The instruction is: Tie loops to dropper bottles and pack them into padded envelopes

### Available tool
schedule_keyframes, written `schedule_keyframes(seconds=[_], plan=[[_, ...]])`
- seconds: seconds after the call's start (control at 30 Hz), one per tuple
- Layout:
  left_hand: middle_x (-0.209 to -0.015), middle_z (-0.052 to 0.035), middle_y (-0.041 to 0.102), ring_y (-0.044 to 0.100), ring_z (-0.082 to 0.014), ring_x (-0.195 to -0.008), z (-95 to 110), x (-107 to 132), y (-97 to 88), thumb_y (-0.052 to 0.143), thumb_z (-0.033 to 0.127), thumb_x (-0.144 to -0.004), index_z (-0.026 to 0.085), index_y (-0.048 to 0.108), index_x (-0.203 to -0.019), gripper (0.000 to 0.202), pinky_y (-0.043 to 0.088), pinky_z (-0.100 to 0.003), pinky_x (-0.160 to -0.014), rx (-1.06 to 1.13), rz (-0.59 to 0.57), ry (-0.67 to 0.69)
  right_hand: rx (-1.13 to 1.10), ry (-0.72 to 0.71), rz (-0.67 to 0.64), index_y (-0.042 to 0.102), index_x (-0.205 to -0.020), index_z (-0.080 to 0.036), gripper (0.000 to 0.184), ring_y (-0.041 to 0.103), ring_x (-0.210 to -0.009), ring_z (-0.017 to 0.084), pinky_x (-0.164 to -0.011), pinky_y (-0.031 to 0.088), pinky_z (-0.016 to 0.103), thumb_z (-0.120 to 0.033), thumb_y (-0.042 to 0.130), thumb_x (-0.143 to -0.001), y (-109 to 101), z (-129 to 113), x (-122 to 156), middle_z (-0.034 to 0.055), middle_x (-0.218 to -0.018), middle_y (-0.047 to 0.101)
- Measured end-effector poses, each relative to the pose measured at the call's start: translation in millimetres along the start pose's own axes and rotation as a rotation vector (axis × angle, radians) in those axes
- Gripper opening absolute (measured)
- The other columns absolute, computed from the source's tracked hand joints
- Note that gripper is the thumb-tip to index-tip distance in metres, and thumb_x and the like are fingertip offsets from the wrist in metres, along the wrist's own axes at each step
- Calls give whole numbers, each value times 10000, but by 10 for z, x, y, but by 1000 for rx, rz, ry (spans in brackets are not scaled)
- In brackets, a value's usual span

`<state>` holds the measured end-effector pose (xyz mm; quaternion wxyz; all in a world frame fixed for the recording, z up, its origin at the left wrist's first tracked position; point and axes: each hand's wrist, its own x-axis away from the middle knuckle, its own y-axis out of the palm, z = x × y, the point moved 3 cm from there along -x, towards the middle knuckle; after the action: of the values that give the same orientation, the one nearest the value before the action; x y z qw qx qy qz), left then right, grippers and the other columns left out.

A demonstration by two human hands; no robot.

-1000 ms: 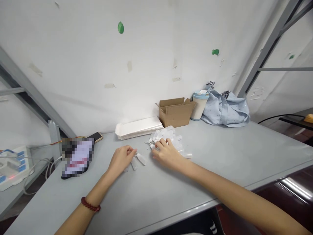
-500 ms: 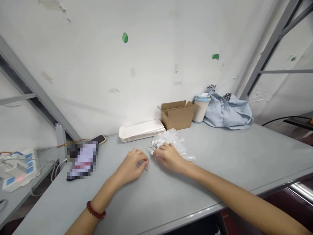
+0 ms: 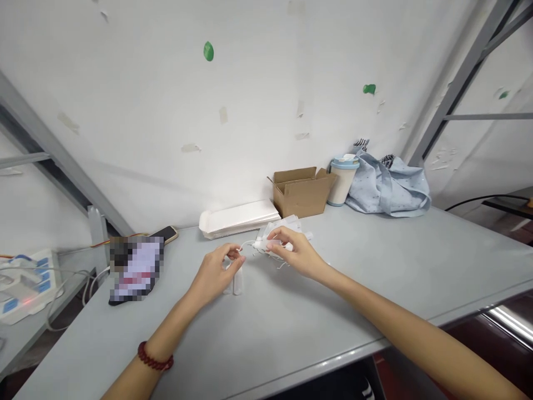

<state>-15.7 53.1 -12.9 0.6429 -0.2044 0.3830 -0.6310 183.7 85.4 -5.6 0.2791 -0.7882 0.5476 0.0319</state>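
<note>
Shifted, half-curled left hand (image 3: pixel 213 274) touches cord (image 3: pixel 247 243); right hand (image 3: pixel 300 254) pinches translucent tube (image 3: pixel 261 244).

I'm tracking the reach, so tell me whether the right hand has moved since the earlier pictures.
Yes, slightly forward: the right hand is now closer to the cardboard box.

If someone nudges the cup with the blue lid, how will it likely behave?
The cup may tip if pushed high: it's tall, tapering to a narrower base. Tipped over, its round wall could let it roll. Weight is hard to judge, since the opaque wall and lid hide any contents.
</note>
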Motion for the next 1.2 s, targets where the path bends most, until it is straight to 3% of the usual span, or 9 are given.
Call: schedule_keyframes(seconds=[0.17,0.33,0.5,0.73,0.97,1.2], plan=[[-889,-63,688,612,-211,-822,44,17,-19,489,457,-818,181,642,-977,353,451,-277,-609,9,5,6,73,-62,4,576,-932,-193,113,579,-746,140,-513,368,205,-255,561,-839,3,29,10,30,-883,666],[-895,-56,699,603,-200,-816,37,15,3,479,399,-838,198,670,-901,284,438,-256,-591,26,5,57,96,-95,26,580,-917,-188,95,596,-776,148,-534,392,209,-226,561,-833,-4,26,2,35,-896,669],[-853,-52,714,617,-206,-818,32,13,11,529,377,-816,203,690,-760,245,456,-273,-665,118,40,92,73,-79,-10,589,-930,-187,117,601,-776,150,-547,403,218,-238,570,-826,11,14,9,40,-913,671],[-900,-38,714,622,-210,-890,28,25,19,448,401,-875,207,691,-792,321,456,-288,-764,161,13,80,64,-85,-35,601,-934,-189,128,595,-767,145,-580,405,231,-257,572,-830,18,-1,16,30,-898,672],[-827,-26,713,609,-201,-787,61,26,5,460,445,-852,203,684,-747,346,448,-272,-706,169,17,19,48,-79,-34,614,-923,-184,120,608,-830,160,-726,421,287,-228,577,-817,1,-3,6,30,-900,680],[-832,-42,724,626,-237,-846,79,16,-1,486,489,-821,205,684,-705,365,475,-305,-791,246,-6,-19,49,-79,-28,618,-924,-189,124,612,-825,159,-713,430,287,-236,584,-815,-10,-3,1,31,-914,685]])
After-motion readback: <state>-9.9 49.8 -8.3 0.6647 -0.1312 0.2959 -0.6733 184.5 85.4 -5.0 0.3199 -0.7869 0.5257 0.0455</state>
